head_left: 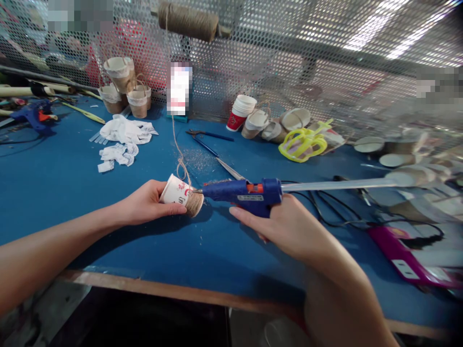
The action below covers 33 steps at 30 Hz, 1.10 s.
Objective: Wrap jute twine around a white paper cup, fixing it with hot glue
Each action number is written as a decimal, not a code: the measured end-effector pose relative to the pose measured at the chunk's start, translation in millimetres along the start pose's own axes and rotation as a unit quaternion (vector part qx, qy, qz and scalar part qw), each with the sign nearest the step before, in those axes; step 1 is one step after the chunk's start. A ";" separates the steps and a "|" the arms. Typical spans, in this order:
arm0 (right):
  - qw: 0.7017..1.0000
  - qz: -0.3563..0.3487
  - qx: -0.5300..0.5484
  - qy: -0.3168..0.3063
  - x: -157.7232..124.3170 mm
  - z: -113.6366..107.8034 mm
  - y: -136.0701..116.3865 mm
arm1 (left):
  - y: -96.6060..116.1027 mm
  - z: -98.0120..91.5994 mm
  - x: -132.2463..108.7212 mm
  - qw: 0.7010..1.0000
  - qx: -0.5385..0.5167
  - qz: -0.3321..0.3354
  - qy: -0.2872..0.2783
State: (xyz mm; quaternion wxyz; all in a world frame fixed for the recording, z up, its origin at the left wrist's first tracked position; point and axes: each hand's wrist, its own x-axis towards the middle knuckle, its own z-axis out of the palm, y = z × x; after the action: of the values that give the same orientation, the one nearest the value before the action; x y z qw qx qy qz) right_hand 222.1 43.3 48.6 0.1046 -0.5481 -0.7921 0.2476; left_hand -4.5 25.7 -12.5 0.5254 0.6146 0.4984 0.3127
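At the far left of the blue-covered worktop (72, 188), a spare blue glue gun (34, 114) is lying idle. Three small twine-wrapped cup baskets (125, 89) and a heap of white paper scraps (123, 135) are sitting to its right. Nearer the front edge, the left hand (146, 202) is holding a white printed paper cup (174, 191), its fingers (168, 210) closed around the open end. The cup is lying tilted on its side, just above the worktop, with its base pointing right. A band of brown jute twine (194, 205) is covering the base end, and a loose strand (177, 144) is running up towards the brown twine spool (188, 20) on the mesh screen. The nozzle of a blue hot-glue gun (242, 193) is touching the band's edge. The right hand (285, 226) is gripping the gun with its fingers (248, 215) wrapped round the handle. I cannot tell whether the trigger is being squeezed. A clear glue stick (336, 184) is projecting from the back of the gun.

To my eye, this work is calling for a thin bead laid right beside the last coil, with the left fingers staying clear of the hot tip. The strand should be held taut so the coils are lying tight together.
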 end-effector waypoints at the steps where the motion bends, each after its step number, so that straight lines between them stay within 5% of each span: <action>1: 1.000 0.000 0.000 0.001 0.1 -0.1 -0.1 | 0.0 0.0 -0.1 1.000 0.000 -0.002 -0.001; 33: 1.000 -0.010 0.000 0.009 0.1 -0.7 1.2 | -0.4 0.3 -0.1 1.000 0.015 -0.003 -0.005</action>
State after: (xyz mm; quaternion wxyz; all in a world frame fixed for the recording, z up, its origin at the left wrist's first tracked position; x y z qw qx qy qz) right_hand 223.3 43.9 48.6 0.1140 -0.5420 -0.7967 0.2419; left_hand -4.4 25.5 -13.0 0.5198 0.6225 0.5021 0.3003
